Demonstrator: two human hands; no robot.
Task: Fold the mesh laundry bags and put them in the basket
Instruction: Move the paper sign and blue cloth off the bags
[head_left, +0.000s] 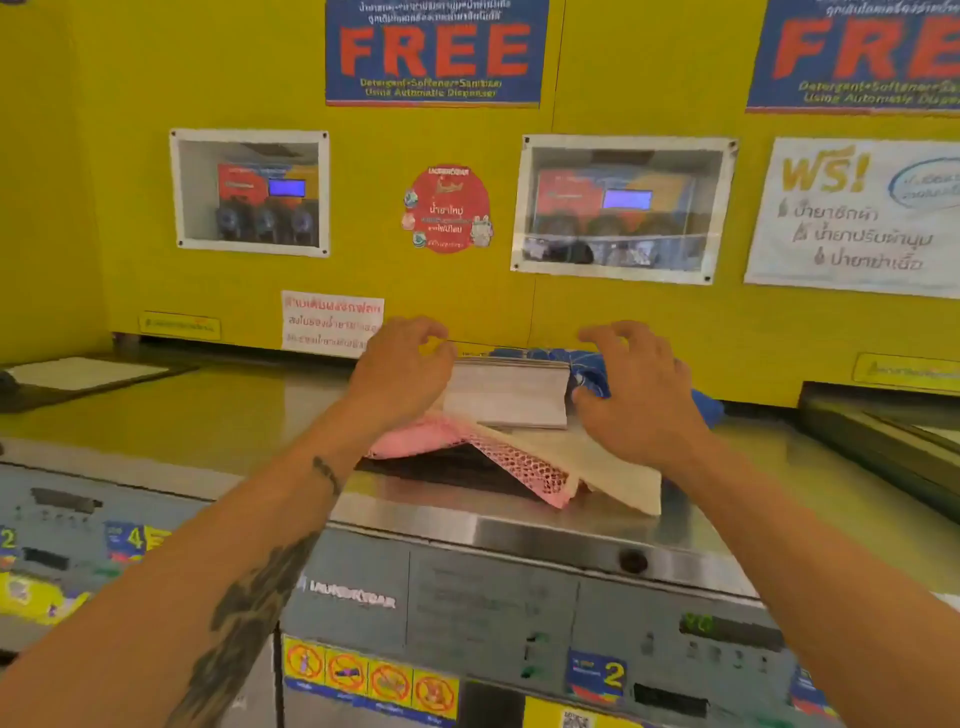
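A folded white mesh bag (506, 392) lies on top of a small pile on the steel machine top (208, 415). Under it are a pink mesh bag (519, 465), a cream-coloured bag (597, 462) and a dark one (447, 467). Blue fabric (587, 366), perhaps another bag, sits behind the pile against the wall. My left hand (400, 369) hovers at the left edge of the white bag, fingers curled and apart. My right hand (639, 389) hovers at its right edge over the blue fabric, also empty. No basket shows in this view.
I stand at a row of washing machines with control panels (493, 603) below the steel top. A yellow wall (467, 291) with posters and dispenser windows rises right behind the pile. A raised lid (883, 441) stands at the right, and a flat pad (78, 374) lies at the left.
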